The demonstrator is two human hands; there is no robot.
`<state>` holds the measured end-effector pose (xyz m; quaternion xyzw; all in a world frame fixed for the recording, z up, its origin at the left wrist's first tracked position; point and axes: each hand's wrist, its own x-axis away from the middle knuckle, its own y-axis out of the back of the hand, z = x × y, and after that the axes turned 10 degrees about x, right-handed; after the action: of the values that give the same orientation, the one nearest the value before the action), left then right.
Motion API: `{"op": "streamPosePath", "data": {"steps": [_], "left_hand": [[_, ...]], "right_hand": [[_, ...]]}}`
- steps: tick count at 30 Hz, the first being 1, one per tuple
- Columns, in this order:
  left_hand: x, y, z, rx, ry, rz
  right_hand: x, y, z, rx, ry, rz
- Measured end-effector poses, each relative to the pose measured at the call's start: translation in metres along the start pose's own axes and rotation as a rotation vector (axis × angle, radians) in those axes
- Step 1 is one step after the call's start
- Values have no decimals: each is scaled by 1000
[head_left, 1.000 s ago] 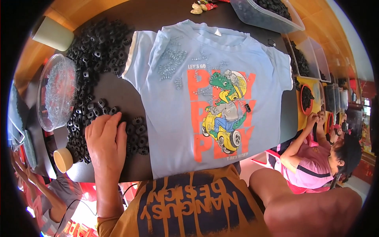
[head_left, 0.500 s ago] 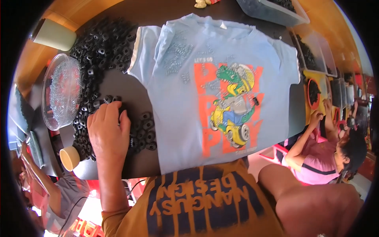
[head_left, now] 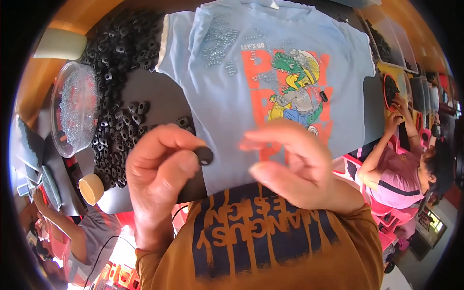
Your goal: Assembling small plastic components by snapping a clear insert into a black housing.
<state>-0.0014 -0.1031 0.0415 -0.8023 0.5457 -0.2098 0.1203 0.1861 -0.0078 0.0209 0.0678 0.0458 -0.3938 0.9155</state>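
My left hand (head_left: pixel 162 166) pinches a small rounded black plastic part (head_left: pixel 205 155) between thumb and forefinger, above the lower left of a light blue T-shirt (head_left: pixel 212 111). To its right, my right hand (head_left: pixel 295 166) is raised over the shirt's lower half, with thumb and forefinger apart and nothing visible between them; its other fingers are partly hidden. Many small metal springs (head_left: pixel 220 46) lie scattered on the upper left of the shirt. A single black part (head_left: pixel 324 96) rests on the printed picture.
Heaped black parts (head_left: pixel 118 63) spread left of the shirt. Beside them stand a clear round tub (head_left: pixel 75 111) of springs, a small tan cup (head_left: pixel 91 189) and a pale green container (head_left: pixel 60 43). Clear bins (head_left: pixel 394 46) sit at the right, where a co-worker in pink (head_left: pixel 394 169) works.
My left hand has come up from the black parts pile toward the middle, now holding one part. My right hand has risen from the lower right to over the shirt.
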Motion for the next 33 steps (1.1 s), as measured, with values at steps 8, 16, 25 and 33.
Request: {"op": "streamPosePath", "data": {"steps": [8,16,25,33], "left_hand": [[3,-26,20,31,-2,46],[-27,-18,17,-844,-241,26],[-92,-21,27,-1436,-678,245],[-88,-5,29,-1655,-693,253]], "right_hand": [[-5,-1,-19,13,91,23],[-3,15,-38,78,149,121],[-5,17,-41,87,84,157],[-6,19,-46,29,138,136]]}}
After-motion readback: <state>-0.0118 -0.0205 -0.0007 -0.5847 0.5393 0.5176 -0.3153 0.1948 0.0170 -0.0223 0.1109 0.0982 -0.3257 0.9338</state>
